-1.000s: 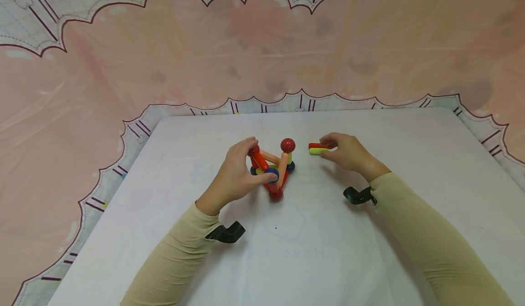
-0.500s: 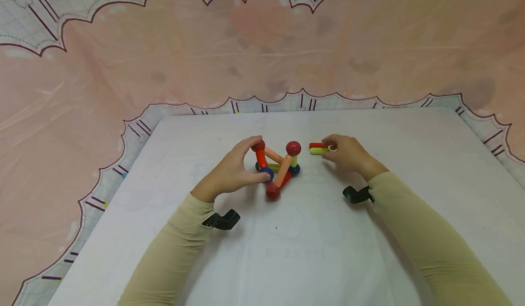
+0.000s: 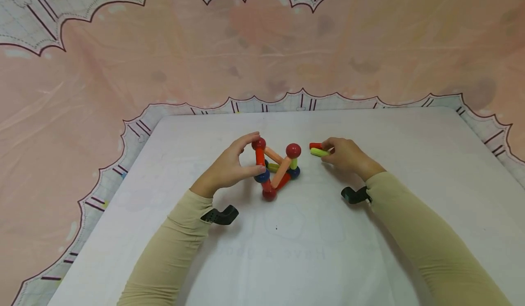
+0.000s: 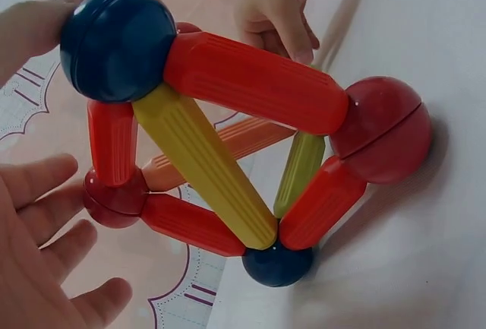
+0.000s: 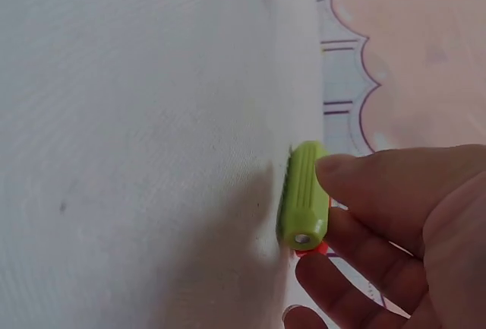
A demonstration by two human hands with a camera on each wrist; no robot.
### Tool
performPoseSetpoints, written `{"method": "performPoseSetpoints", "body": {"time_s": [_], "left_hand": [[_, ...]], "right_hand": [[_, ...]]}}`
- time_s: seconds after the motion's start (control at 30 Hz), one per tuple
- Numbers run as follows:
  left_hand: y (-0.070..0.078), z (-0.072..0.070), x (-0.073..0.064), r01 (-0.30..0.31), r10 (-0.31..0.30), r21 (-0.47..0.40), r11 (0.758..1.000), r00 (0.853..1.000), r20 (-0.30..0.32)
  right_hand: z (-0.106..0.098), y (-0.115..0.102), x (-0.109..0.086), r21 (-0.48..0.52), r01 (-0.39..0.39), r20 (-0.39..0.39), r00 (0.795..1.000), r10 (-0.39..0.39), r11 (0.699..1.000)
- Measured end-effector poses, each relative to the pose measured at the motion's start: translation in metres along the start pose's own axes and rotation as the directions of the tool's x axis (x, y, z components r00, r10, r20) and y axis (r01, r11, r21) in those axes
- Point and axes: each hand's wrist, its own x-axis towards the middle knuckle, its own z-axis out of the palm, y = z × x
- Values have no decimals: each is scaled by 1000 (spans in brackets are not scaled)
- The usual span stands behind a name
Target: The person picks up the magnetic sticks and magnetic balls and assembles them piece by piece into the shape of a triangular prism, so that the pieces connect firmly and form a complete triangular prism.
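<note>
A frame of magnetic rods and balls [image 3: 281, 172] stands on the white table, its rods red, orange and yellow-green. My left hand [image 3: 225, 170] grips its left side, thumb on a blue ball [image 4: 118, 44] and fingertips at an upper red ball [image 3: 259, 143]. The left wrist view shows the other fingers spread beside the frame. To the right, my right hand [image 3: 346, 155] has its thumb against a lime-green magnetic rod [image 5: 306, 192], fingers curved behind it. A red magnetic rod [image 3: 315, 145] lies right behind the green one, its right end hidden by the fingers.
The white tabletop [image 3: 287, 260] spreads in front of both hands. Along its far edge is a peach-coloured patterned cloth [image 3: 262, 51]. A black wrist camera [image 3: 221, 215] juts from the left sleeve and another black camera [image 3: 354, 195] from the right.
The ball-and-rod frame has turned and shifted slightly to the right, its left blue ball now lower. The right fingers have closed in on the lime-green rod, which now slants away from the red one.
</note>
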Motion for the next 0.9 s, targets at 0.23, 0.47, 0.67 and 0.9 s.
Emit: {"method": "performPoseSetpoints", "body": {"time_s": [0.23, 0.47, 0.67, 0.9], "left_hand": [[-1, -1, 2, -23, 27, -85, 996, 998, 53], [-3, 0, 4, -37, 53, -145, 989, 993, 103], [-4, 2, 6, -46, 66, -171, 984, 992, 112], [-1, 9, 12, -76, 101, -198, 977, 988, 116]], "right_hand": [[4, -4, 4, -46, -9, -27, 1000, 8, 999], [12, -6, 6, -100, 10, -50, 999, -15, 995], [1, -15, -7, -94, 86, -88, 992, -94, 992], [-22, -36, -28, -68, 234, -148, 959, -242, 970]]}}
